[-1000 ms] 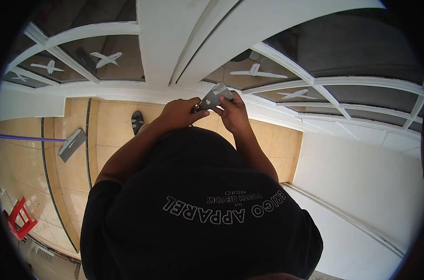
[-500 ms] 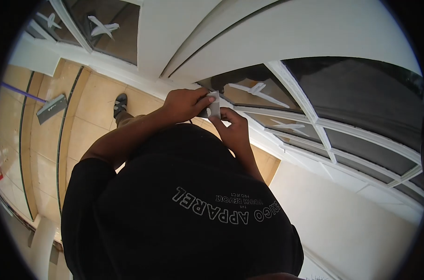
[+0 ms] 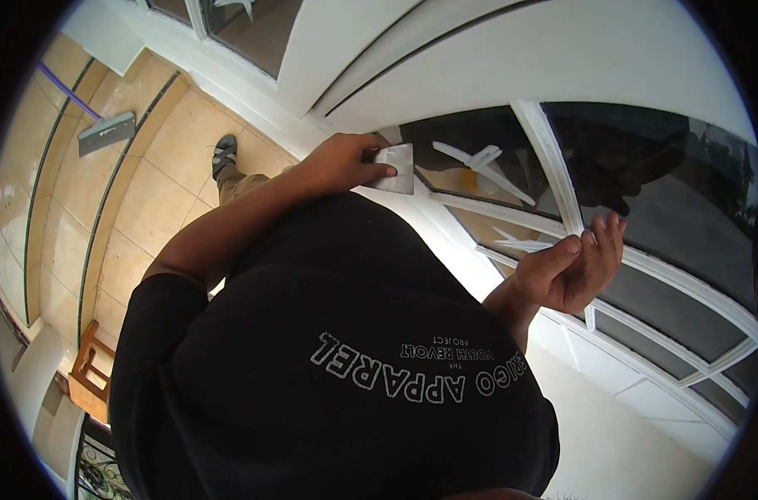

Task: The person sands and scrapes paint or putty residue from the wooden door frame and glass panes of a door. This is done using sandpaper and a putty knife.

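Note:
In my left hand (image 3: 346, 164) is a flat, square grey plate (image 3: 398, 169) that resembles a putty spreader, pinched between thumb and fingers at its left edge. Its smooth face is turned up toward me, in front of my black shirt (image 3: 337, 317). Off to the right, my right hand (image 3: 571, 265) is raised with the palm up and the fingers loosely curled and apart, holding nothing. Those fingertips overlap the white window frame (image 3: 539, 137) in this view. A white X mark (image 3: 479, 167) is on the dark glass between the two hands.
Beyond my hands runs a white wall (image 3: 471, 67) with paned windows. At left, tiled steps (image 3: 158, 150) with dark edge strips carry a grey dustpan-like tool (image 3: 106, 133) with a purple handle. My sandalled foot (image 3: 225, 154) stands there. A wooden chair (image 3: 91, 375) is at lower left.
My right hand has let go of the plate and moved right, turning palm up. My left hand keeps the plate, now more fully visible. The view has shifted.

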A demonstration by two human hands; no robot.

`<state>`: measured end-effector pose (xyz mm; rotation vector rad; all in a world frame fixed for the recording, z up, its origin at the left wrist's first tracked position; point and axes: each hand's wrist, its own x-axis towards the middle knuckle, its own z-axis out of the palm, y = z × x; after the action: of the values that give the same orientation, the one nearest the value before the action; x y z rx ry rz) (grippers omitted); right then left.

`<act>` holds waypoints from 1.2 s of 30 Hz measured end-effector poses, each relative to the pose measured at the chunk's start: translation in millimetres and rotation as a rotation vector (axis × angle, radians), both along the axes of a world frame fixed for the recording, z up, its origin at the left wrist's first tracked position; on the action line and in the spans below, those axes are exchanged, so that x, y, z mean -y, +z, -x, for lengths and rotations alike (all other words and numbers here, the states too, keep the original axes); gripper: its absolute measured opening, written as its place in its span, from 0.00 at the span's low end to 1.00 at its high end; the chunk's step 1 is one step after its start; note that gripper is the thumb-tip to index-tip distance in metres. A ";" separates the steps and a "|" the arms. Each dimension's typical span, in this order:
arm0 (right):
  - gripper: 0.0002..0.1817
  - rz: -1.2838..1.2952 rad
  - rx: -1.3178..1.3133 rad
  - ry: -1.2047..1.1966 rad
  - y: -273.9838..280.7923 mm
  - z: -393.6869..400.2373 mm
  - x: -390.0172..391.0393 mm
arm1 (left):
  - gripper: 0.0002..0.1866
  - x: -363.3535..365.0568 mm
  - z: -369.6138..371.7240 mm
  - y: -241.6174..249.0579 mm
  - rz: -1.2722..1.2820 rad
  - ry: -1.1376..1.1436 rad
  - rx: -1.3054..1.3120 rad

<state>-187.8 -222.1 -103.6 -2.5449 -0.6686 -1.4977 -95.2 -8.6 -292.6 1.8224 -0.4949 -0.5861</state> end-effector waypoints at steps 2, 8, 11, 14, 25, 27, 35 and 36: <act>0.06 -0.091 0.037 0.031 -12.6 -5.5 -7.2 | 0.19 -4.9 0.5 3.7 -0.028 0.004 -0.032; 0.09 -0.214 -0.571 0.082 -56.0 13.0 -18.3 | 0.15 -0.1 2.8 9.0 0.083 0.026 0.136; 0.13 -0.399 -0.915 -0.103 -74.8 19.2 -30.3 | 0.13 -1.4 4.9 0.8 0.032 0.008 0.402; 0.17 -0.511 -1.125 -0.247 -95.8 10.2 -33.2 | 0.13 -3.0 4.4 13.9 -0.005 -0.010 0.363; 0.06 -1.398 -1.071 0.213 -133.9 33.7 -2.5 | 0.14 -23.6 3.1 28.1 -0.150 -0.341 0.327; 0.04 -1.245 -0.948 0.330 -136.0 29.6 5.8 | 0.14 -23.4 9.3 22.8 -0.137 -0.367 0.306; 0.05 -1.255 -1.462 0.404 -140.6 15.3 -18.1 | 0.18 -24.9 18.8 24.7 -0.112 -0.368 0.384; 0.05 -1.298 -1.479 0.425 -139.9 13.4 -24.0 | 0.18 -27.0 19.7 22.9 -0.132 -0.353 0.383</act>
<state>-201.2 -198.1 -243.5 -1.5182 0.0815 0.3257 -114.9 18.4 -269.7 1.9970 -1.0735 -0.5130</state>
